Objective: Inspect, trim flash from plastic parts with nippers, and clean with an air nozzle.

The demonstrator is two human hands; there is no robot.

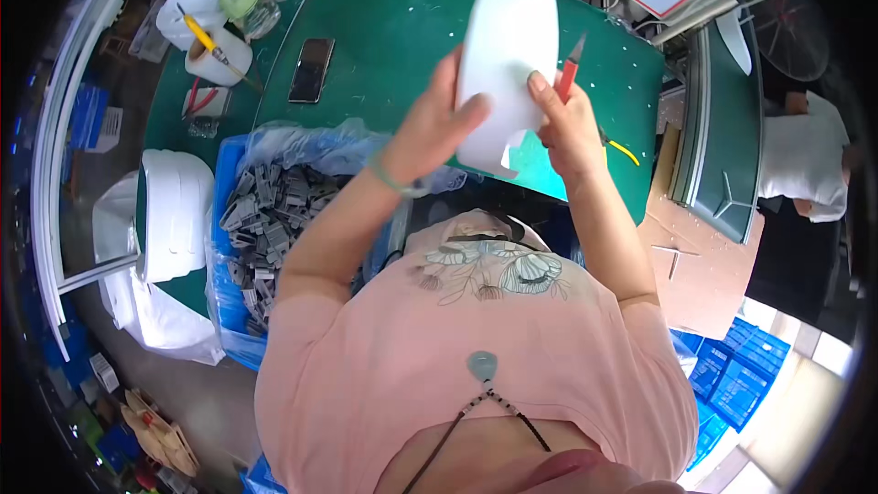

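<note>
A smooth white curved plastic shell [512, 32] is held up over the green table, tilted, with a notch at its lower end. My left hand [434, 128] grips its left edge, thumb across the front and the other fingers partly hidden behind. On the opposite edge, my right hand [572, 128] presses its thumb against the shell. That same hand also holds a red-handled craft knife [569, 78], blade pointing up and away from the shell. Yellow-handled pliers [624, 148] lie just right of my right hand, partly hidden by it.
Left of my arm, a blue bin [224, 197] lined with plastic holds many grey parts [274, 210]. A phone [312, 70] lies on the green table [384, 27]. Further left are a white roll [219, 55], a yellow-handled tool [199, 35] and stacked white shells [174, 215]. Another person [805, 155] is at far right.
</note>
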